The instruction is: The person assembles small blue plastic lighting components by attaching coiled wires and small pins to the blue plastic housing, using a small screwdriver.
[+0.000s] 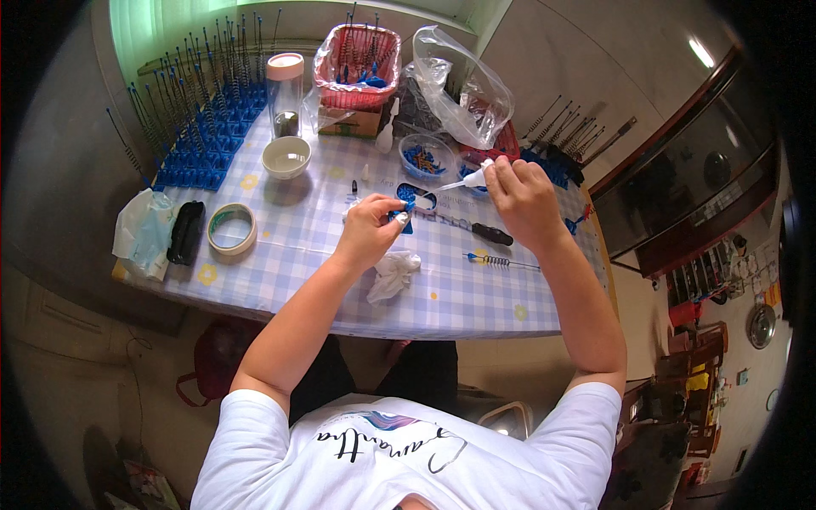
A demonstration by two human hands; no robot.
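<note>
My left hand [367, 231] pinches a small blue piece [410, 205] over the middle of the table, with something white wrapped on one fingertip. My right hand [523, 200] grips a small white squeeze bottle [475, 178], its thin nozzle pointing left toward the blue piece and apart from it. Just beyond the left fingertips lies a dark oval dish [406, 194] with small blue parts. A crumpled white tissue [393, 277] rests below the left hand. Near my right forearm lie a black-handled tool [493, 234] and a wire spring with a blue tip [500, 261].
On the checked tablecloth [314, 293] stand a tape roll [231, 229], a black case [185, 232], a cream bowl [286, 158], a pink-lidded jar [285, 98] and a tub of small parts [427, 158]. Blue racks of upright springs [200, 157] fill the back left; a red basket [356, 64] stands behind.
</note>
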